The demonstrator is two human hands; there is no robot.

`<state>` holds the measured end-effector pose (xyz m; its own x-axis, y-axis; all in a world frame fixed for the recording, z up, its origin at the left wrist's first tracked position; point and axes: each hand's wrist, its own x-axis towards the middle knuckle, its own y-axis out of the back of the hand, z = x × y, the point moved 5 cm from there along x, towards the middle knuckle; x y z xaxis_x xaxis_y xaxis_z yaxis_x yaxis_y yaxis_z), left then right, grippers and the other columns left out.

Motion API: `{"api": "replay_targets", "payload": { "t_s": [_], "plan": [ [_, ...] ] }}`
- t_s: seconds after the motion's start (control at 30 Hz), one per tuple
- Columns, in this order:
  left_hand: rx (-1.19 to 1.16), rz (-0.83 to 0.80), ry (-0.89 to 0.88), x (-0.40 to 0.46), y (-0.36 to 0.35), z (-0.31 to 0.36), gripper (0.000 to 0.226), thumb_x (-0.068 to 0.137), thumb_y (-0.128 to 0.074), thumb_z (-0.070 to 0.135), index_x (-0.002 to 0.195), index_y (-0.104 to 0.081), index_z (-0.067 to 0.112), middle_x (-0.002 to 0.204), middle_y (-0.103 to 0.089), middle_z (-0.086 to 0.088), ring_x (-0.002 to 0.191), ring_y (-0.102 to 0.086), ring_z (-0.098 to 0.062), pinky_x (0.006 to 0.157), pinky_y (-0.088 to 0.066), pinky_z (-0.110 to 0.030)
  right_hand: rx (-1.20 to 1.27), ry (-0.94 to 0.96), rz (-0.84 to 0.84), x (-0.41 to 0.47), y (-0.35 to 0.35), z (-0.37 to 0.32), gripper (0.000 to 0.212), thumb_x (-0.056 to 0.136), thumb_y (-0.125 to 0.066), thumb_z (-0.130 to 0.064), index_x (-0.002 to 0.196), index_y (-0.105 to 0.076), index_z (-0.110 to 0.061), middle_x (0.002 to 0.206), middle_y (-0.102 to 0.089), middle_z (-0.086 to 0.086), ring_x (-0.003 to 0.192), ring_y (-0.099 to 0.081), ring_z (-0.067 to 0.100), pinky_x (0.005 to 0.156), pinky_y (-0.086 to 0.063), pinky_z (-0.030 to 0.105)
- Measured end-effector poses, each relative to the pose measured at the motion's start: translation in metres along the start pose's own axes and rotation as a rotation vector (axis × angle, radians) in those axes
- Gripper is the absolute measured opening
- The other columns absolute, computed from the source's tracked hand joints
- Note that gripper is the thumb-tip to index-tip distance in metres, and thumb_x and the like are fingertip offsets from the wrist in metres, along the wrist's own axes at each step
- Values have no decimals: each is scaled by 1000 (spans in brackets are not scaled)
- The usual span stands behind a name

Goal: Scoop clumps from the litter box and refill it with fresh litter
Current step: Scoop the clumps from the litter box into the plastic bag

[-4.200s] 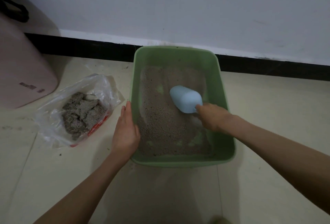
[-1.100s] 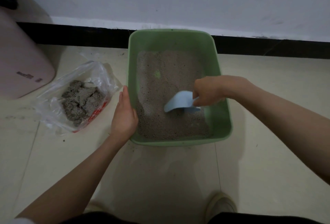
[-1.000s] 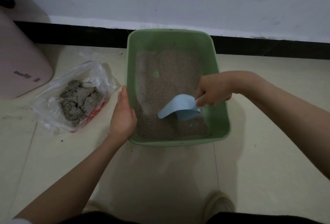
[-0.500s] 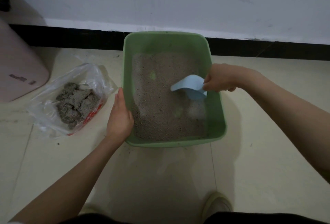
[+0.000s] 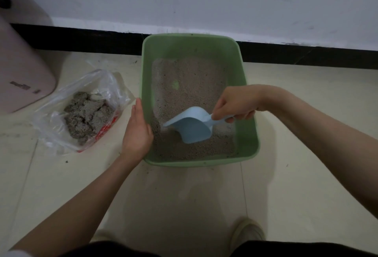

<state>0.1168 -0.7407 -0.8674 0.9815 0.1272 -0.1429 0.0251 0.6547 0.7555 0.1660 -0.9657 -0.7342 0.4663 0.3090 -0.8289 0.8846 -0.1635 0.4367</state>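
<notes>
scoop (image 5: 189, 126) handle hidden in right hand (image 5: 235, 104)

The pink bin (image 5: 22, 76) is cut off by the left edge; its label is too blurred to read.

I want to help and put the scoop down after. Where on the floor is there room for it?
Bare tile lies right of the green litter box, out past the right hand holding the blue scoop, and in front of the box toward the shoes. The left side is crowded: the left hand, the plastic bag of clumps and the pink bin.
</notes>
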Motion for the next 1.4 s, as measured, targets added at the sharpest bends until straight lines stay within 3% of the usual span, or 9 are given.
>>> {"api": "replay_targets", "payload": {
  "t_s": [0.1,0.3,0.47,0.63,0.7,0.87,1.03,1.2,1.4],
  "plan": [
    [4,5,-1,-1,1,0,72,91,-36,5,148,2,27,148,-32,-16,121,-46,-41,95,-44,-53,0,2,25,11,-9,-9,21,93,-53,-21,83,-62,-5,58,-47,1,32,-31,6,34,-28,16],
    [-21,7,-28,0,1,1,72,90,-36,5,149,1,24,153,-22,-14,130,-40,-36,99,-42,-52,-98,-51,466,9,29,4,31,90,-55,-19,104,-67,5,62,-51,4,48,-38,13,48,-32,23],
    [-44,10,-25,1,1,0,74,89,-36,3,149,0,26,150,-27,-17,127,-42,-37,99,-42,-51,-55,39,275,2,25,-3,22,91,-56,-22,97,-72,-9,60,-52,1,46,-38,10,44,-33,21],
    [-72,6,40,-1,3,3,67,93,-35,6,149,-4,26,147,-32,-18,125,-43,-36,101,-38,-49,-92,44,50,17,-4,-20,29,91,-55,-21,99,-66,5,56,-50,-3,32,-33,2,35,-29,14],
    [-23,-2,23,-1,3,3,72,91,-37,3,149,-1,23,151,-26,-16,130,-39,-34,103,-37,-48,-113,37,97,23,-4,-22,31,92,-55,-21,102,-66,6,56,-49,-2,37,-35,5,38,-31,15],
    [-31,-4,-34,2,3,3,71,89,-37,3,149,-3,20,154,-19,-14,137,-31,-31,107,-35,-49,-159,67,448,18,24,-19,26,88,-56,-22,93,-73,-4,56,-49,2,48,-38,13,47,-30,24],
    [75,-28,-8,1,3,4,73,89,-37,2,149,3,14,155,-10,-18,141,-20,-34,113,-26,-46,-5,110,623,11,34,-13,22,89,-56,-20,87,-73,-6,57,-54,1,48,-42,12,45,-35,18],
    [138,-13,-17,-2,7,12,73,87,-37,-3,149,1,5,156,-7,-18,145,-7,-28,118,-14,-39,55,98,637,14,28,0,35,90,-57,-26,79,-70,5,56,-51,5,48,-39,14,47,-31,21],
    [167,-45,-42,-1,10,12,73,86,-36,-4,148,2,2,156,-3,-17,145,-2,-27,118,-10,-39,204,90,641,14,18,-2,39,99,-42,-31,80,-62,-3,58,-45,2,47,-36,11,46,-31,20]
  ]
}}
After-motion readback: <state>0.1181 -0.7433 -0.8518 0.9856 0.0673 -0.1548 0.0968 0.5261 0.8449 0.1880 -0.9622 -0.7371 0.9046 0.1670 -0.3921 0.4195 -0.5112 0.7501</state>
